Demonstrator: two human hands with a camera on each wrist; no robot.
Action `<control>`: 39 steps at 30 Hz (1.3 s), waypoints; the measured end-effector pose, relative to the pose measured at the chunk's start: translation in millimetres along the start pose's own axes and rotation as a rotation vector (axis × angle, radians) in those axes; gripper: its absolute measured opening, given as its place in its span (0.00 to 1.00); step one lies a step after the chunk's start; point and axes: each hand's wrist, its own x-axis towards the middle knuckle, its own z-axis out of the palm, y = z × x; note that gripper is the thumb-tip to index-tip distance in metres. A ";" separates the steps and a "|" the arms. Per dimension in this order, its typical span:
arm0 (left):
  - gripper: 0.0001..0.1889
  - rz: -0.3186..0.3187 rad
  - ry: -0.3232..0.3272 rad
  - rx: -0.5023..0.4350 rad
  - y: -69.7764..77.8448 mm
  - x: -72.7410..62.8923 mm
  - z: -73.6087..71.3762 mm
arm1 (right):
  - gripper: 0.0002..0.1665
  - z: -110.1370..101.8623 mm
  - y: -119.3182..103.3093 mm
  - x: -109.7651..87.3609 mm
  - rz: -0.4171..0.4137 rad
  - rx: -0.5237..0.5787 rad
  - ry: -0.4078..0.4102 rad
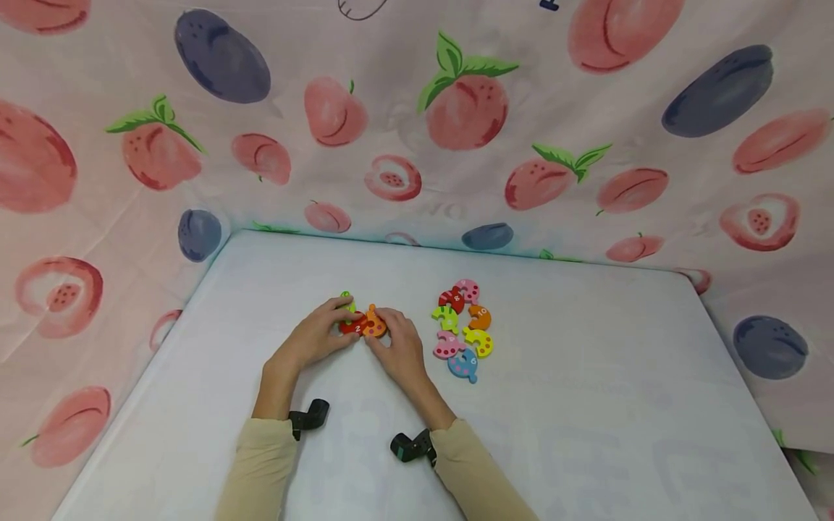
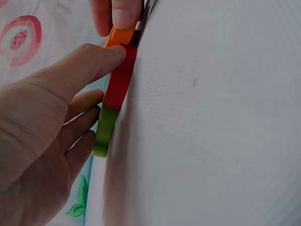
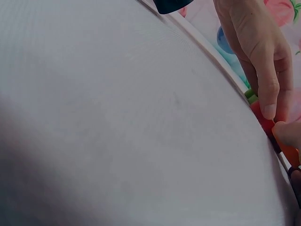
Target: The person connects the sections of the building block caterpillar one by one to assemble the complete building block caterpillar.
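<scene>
In the head view, a red puzzle piece marked with a 2 lies against an orange spotted puzzle piece on the white table. A green puzzle piece adjoins the red one at its far left, partly covered by fingers. My left hand pinches the red piece, thumb on its near edge and other fingers along the far side. From the right, my right hand grips the orange piece between thumb and fingers. The left wrist view shows the red, orange and green edges in one row.
Right of my hands, several colourful puzzle pieces form a loose ring, among them a pink piece, a yellow piece and a blue piece. Fruit-patterned cloth rises behind the table and along its left side.
</scene>
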 end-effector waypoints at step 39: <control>0.31 -0.065 0.156 0.163 27.6 3.1 28.5 | 0.33 -47.3 5.9 -33.1 0.099 0.017 0.022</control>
